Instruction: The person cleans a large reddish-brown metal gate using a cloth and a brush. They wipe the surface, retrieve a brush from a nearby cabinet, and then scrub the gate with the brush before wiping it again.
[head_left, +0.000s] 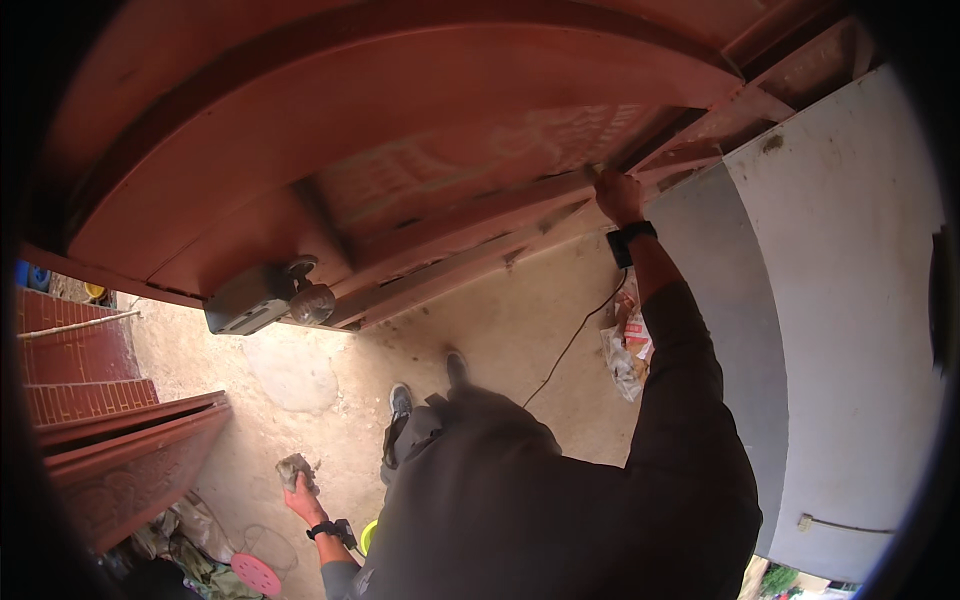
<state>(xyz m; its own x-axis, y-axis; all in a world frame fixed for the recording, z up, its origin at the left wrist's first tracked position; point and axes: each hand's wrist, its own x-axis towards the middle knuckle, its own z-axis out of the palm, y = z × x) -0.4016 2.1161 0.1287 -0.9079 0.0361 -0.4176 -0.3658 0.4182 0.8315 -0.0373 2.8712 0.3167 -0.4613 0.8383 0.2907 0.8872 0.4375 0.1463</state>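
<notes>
A red-brown metal door (450, 82) with a pale, worn-looking pattern in its recessed panel (480, 154) spans the upper view. My right hand (619, 198) is closed around a small pale-edged object (598, 169) at the panel's border, near the door's edge. Most of that object is hidden by the fingers. Low at the left, away from the door, my left hand (303, 501) grips a crumpled grey lump (294, 472), possibly a rag. A lock case (251, 300) with a round knob (312, 303) projects from the door.
Another red-brown door leaf (142, 472) stands at the left. A cable (574, 337) crosses the concrete floor (480, 315) beside plastic wrapping (622, 360). A grey-and-white wall (832, 300) rises at right. A pink perforated disc (256, 574) and a yellow-green container (368, 537) lie low.
</notes>
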